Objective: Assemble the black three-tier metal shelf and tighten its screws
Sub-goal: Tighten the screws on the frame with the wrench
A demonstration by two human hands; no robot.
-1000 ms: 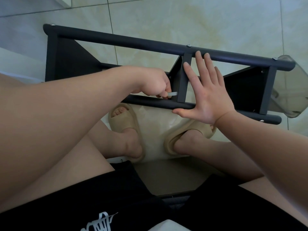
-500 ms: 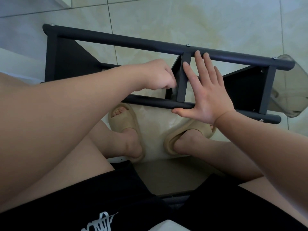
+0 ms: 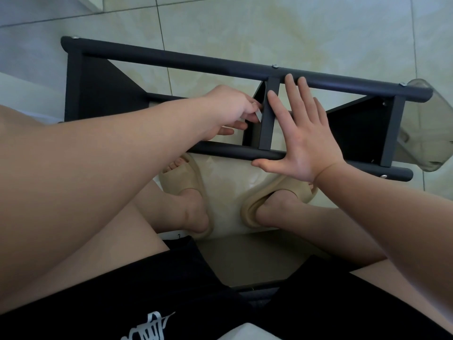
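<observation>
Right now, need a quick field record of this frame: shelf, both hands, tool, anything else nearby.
shelf: black metal shelf lying on its side on the tiled floor
left hand: left hand pinches a small silver tool beside the middle crossbar
right hand: right hand flat, fingers straight, pressed on the shelf; thumb on the near rail
screws: silver screw heads visible on the far rail
nearby: beige slippers on a plastic sheet; clear container at right edge
</observation>
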